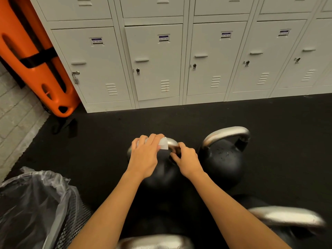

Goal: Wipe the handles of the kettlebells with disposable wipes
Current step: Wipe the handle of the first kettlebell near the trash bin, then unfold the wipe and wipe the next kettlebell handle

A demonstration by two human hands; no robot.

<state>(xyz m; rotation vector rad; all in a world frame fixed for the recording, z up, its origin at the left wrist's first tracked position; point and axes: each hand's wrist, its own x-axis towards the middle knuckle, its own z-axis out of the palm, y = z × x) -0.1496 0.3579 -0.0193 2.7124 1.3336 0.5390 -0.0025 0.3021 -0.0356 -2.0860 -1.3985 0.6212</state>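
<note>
A black kettlebell (162, 174) with a silver handle (172, 142) stands on the dark floor in the middle of the view. My left hand (144, 155) presses a white wipe (163, 144) over the top of that handle. My right hand (187, 161) grips the right end of the same handle. A second black kettlebell (221, 159) with a silver handle (227, 133) stands just to the right, untouched. Two more silver handles show at the bottom edge (154, 241) and lower right (287, 217), both blurred.
A mesh bin with a clear plastic liner (34, 203) sits at the lower left. Grey lockers (154, 62) line the back wall. An orange board (32, 56) leans in the left corner next to a brick wall (14, 119). Black rubber floor (278, 123) spreads between.
</note>
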